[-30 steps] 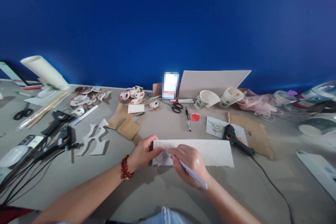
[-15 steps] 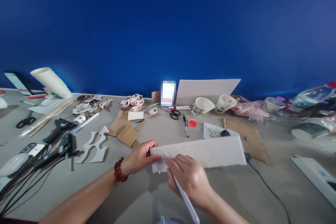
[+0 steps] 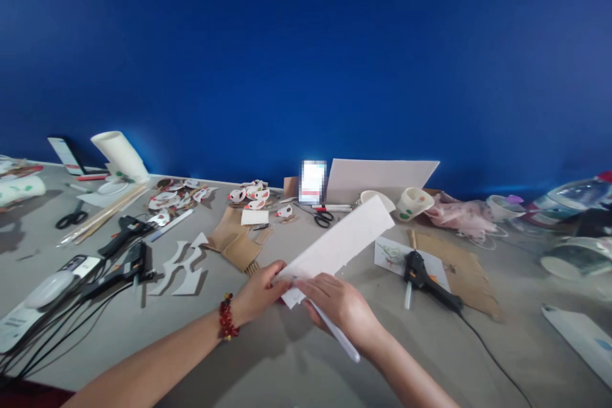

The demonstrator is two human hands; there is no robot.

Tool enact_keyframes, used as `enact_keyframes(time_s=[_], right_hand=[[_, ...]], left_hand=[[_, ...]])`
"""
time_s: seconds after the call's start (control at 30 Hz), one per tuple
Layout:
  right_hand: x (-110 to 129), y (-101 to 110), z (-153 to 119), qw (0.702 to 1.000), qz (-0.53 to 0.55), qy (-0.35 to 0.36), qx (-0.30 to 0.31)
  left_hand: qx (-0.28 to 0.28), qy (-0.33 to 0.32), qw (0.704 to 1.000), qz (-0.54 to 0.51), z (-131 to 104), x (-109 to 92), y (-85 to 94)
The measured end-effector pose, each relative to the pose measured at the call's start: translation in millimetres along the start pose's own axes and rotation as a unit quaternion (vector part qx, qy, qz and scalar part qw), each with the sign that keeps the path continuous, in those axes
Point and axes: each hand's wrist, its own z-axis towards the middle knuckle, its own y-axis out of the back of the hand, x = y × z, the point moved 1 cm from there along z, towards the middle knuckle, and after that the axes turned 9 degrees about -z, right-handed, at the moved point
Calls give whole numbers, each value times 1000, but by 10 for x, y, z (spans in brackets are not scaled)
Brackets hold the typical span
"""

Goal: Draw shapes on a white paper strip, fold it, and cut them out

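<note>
My left hand [image 3: 262, 290], a red bead bracelet at its wrist, pinches the near end of a long white foam board strip [image 3: 342, 236]. The strip is raised and slants up to the far right; its lower edge looks ragged. My right hand [image 3: 342, 306] is closed around a slim white-handled tool [image 3: 337, 331] and rests against the same end of the strip. The tool's tip is hidden behind the fingers and board. Left of my hands lie curved white cut pieces [image 3: 184, 268] and brown cardboard [image 3: 234, 245].
A black glue gun [image 3: 423, 277] with a trailing cord lies at right, and more glue guns [image 3: 122, 268] at left. Small painted birds [image 3: 253, 194], black scissors [image 3: 324, 219], a lit phone [image 3: 313, 182], a leaning white board [image 3: 382, 180] and a paper cup [image 3: 413, 203] line the back.
The foam board strip has swung from nearly level to a steep slant, its far end rising. The glue gun behind it now shows. Both hands keep their grip; the view has shifted slightly left.
</note>
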Motion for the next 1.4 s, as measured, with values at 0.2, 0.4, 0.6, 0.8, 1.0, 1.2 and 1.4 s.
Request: enact_keyframes(time_s=[0.2,0.4,0.6,0.8,1.0,1.2,1.4], right_hand=[[-41,14,1,999,27,-18,-25],[-46,150,-21,995,56,23,-75],[-136,148,-91,977,186,-51,-92],[-129,16,-103,978,184,-54,-81],[-117,-7,-88,981,163,-55,-84],[-105,-14,-81,983,156,-56,-82],[-100,-7,-72,982,158,-58,-87]], left_hand=[[1,10,999,-51,23,92,-102],[-32,33,995,-90,47,173,-53],[-37,45,986,-154,57,164,-27],[-44,45,991,-121,14,101,-9],[-40,40,993,-105,9,100,-17],[-43,43,992,-114,2,137,-24],[-34,30,992,-117,9,108,-25]])
